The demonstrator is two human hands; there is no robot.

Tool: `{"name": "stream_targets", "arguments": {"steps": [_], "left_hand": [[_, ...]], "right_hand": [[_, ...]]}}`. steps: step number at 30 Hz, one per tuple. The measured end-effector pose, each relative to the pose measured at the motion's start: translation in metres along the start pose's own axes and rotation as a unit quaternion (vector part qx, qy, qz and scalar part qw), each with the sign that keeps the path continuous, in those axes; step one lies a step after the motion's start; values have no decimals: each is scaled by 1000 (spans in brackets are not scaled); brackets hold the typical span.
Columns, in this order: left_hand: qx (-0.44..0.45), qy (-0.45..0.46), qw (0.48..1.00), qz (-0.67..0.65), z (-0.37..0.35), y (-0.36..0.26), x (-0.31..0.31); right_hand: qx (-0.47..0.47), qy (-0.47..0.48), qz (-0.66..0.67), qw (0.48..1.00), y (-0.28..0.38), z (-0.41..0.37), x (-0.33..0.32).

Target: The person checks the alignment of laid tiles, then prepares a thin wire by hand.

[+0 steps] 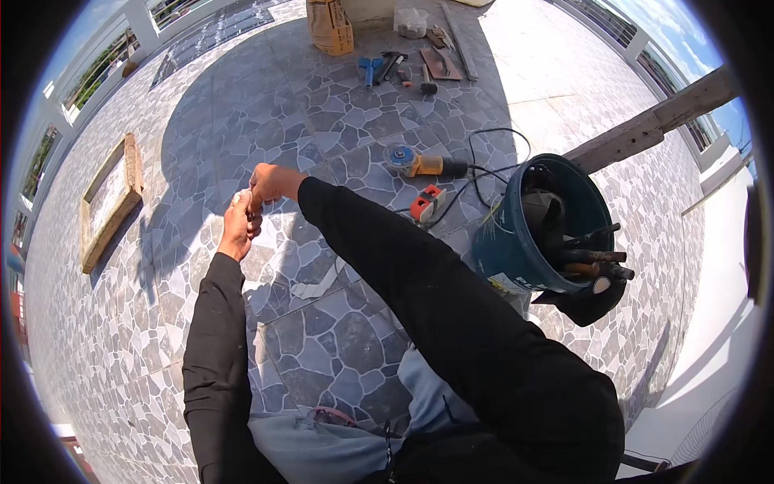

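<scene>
My left hand (235, 226) is raised over the patterned floor tiles, its fingers curled closed. My right hand (274, 183) reaches across and meets it at the fingertips, also closed. Whatever is pinched between them, if anything, is too small or hidden to make out. Below and to the right of the hands, a torn white strip (319, 284) lies on the tiles. An angle grinder (427, 164) with a blue disc rests on the floor to the right, near an orange-and-white power outlet box (427, 203).
A dark green bucket (493, 242) full of tools stands at the right, beside a wooden post (661, 121). A wooden frame (90, 230) is at the left. Farther off are a paper sack (329, 28), a hammer (392, 64), a mallet (428, 81) and a blue tool (369, 69). Black cable (476, 181) loops near the grinder.
</scene>
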State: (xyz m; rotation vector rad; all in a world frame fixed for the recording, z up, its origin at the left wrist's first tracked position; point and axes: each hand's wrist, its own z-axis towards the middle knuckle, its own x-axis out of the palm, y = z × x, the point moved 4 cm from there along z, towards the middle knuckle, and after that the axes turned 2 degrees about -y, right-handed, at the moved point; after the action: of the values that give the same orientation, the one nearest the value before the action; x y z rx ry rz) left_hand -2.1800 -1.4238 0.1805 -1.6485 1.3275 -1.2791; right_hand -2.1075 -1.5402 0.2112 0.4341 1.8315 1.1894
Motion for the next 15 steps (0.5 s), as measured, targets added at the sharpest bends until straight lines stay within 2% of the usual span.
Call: {"name": "stream_targets", "arguments": {"steps": [3, 4, 6, 7, 8, 10, 11, 12, 13, 14, 15], "left_hand": [[60, -5, 998, -35, 19, 9, -17], [45, -12, 998, -37, 16, 14, -18], [106, -103, 987, -64, 2, 4, -21], [86, -111, 989, -42, -13, 0, -25], [76, -103, 990, -54, -28, -1, -30], [54, -122, 991, -20, -68, 7, -42], [21, -122, 992, -10, -102, 2, -39], [-60, -144, 986, -51, -142, -3, -35], [-89, -143, 981, -98, -184, -15, -29], [-117, -117, 977, -133, -227, -24, -31], [-151, -145, 966, -151, -271, -48, -24]], "right_hand": [[-22, 10, 27, 999, -11, 21, 16], [-11, 19, 35, 999, -16, 27, 30], [-74, -148, 7, 986, -8, 26, 46], [-127, -168, -25, 977, 5, 9, 53], [-52, -107, 6, 993, 19, -13, 57], [-160, -161, -17, 974, 45, -51, 62], [-212, -138, 4, 967, 59, -66, 69], [-265, -116, 27, 957, 73, -81, 75], [-174, 70, 136, 973, 84, -98, 93], [-70, 251, 235, 936, 99, -131, 115], [-21, 325, 273, 905, 113, -166, 133]]}}
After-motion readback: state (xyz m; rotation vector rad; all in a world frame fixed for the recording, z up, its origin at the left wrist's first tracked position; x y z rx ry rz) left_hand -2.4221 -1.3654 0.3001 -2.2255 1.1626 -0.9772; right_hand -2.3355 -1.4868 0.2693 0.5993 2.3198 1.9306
